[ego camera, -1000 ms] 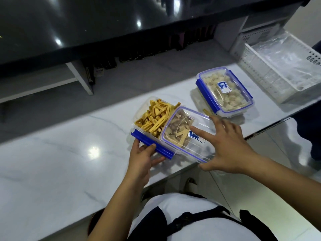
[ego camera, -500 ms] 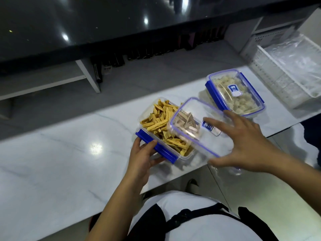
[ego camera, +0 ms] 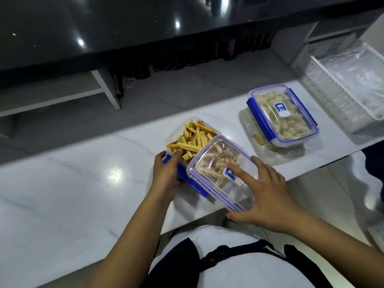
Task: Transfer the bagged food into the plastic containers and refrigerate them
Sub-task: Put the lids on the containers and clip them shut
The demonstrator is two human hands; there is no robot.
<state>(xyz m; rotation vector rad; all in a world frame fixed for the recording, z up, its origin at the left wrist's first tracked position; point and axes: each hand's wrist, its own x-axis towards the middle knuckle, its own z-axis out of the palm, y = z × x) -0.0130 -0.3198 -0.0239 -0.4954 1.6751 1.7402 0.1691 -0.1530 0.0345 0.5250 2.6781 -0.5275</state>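
Observation:
A clear plastic container (ego camera: 176, 135) full of yellow food strips (ego camera: 193, 140) stands on the white marble counter (ego camera: 83, 194). My left hand (ego camera: 166, 175) grips its near-left end at the blue clasp, thumb on the rim. A clear lid (ego camera: 214, 163) with a blue seal lies askew over the container's near half and sticks out past the counter edge. My right hand (ego camera: 266, 196) holds this lid, index finger on top and thumb at its near edge. A second container (ego camera: 282, 115) of pale chunks stands closed at the right.
One stray yellow strip (ego camera: 258, 140) lies on the counter beside the closed container. A white slotted basket (ego camera: 324, 94) with clear plastic bags sits at the far right. Beyond the counter are a grey floor and a dark glossy top over white shelves.
The lid was lifted off half a second ago and is now back down over the container's near half. My left hand slid up onto the container's end.

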